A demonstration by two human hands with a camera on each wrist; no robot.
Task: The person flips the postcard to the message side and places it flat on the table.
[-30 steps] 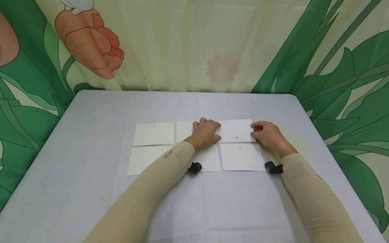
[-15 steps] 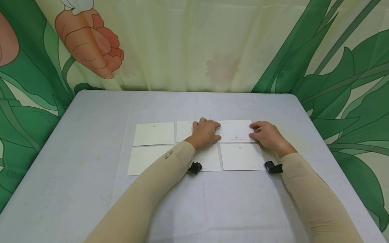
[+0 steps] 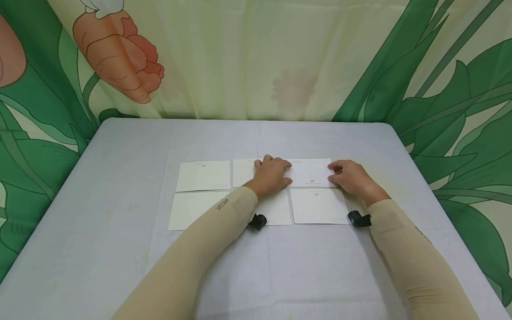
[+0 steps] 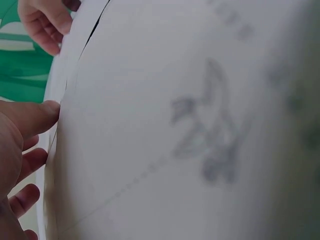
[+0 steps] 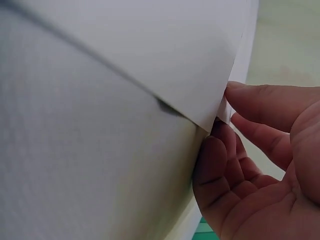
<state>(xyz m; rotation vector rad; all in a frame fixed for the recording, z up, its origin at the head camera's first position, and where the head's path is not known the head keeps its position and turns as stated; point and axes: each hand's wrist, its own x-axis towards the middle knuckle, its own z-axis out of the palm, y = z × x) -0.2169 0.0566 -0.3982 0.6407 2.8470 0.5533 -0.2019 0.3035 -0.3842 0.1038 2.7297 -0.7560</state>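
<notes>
White paper cards lie in two rows of three on the table, each with faint small print. At the far right card point(image 3: 311, 172), my left hand point(image 3: 270, 177) has its thumb and fingers spread at the left edge, palm over the far middle card point(image 3: 243, 171). Opposite it, my right hand point(image 3: 354, 178) holds the right edge with thumb and curled fingers. Below lies the near right card point(image 3: 320, 209); in the left wrist view a blurred card with a small line drawing point(image 4: 205, 125) fills the picture. The right wrist view shows the thumb point(image 5: 250, 97) at a card edge.
The far left card point(image 3: 204, 175) and near left card point(image 3: 192, 211) lie flat; my left sleeve crosses the near row. A white cloth covers the table point(image 3: 256, 275). Behind it hangs a patterned curtain point(image 3: 232, 62). Black wrist cameras point(image 3: 258, 221) sit just above the near edge of the cards.
The far right card has slid very slightly toward me, its far edge now lower. My right fingertips have shifted a little left along with its edge; the left hand stays nearly still.
</notes>
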